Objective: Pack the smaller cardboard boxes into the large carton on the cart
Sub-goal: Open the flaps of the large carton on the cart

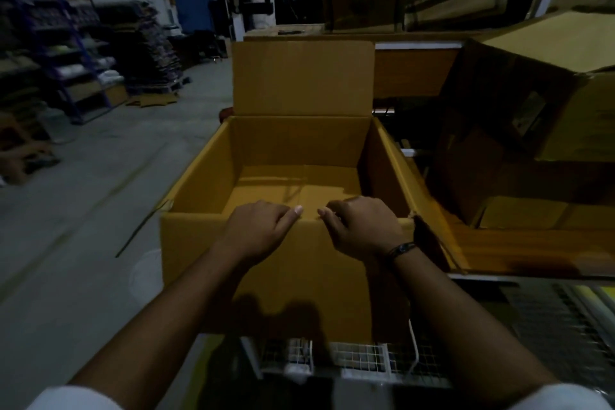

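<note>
Large tan cardboard carton (293, 140), open, on white wire cart (359, 359): empty, nothing packed yet. Left hand (263, 230), right hand (362, 230): fingers curled over its near rim.

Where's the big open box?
Head view, centre: the large brown cardboard carton sits on the white wire cart, left hand and right hand gripping its near rim.

The large brown cardboard carton (299, 276) stands upright and open on the white wire-mesh cart (362, 358). Its far flap stands straight up and its right flap folds outward. Inside, the bottom flaps lie flat, meeting at a centre seam. A smaller tan cardboard box (522, 216) lies near its right side, in dim light.
</note>
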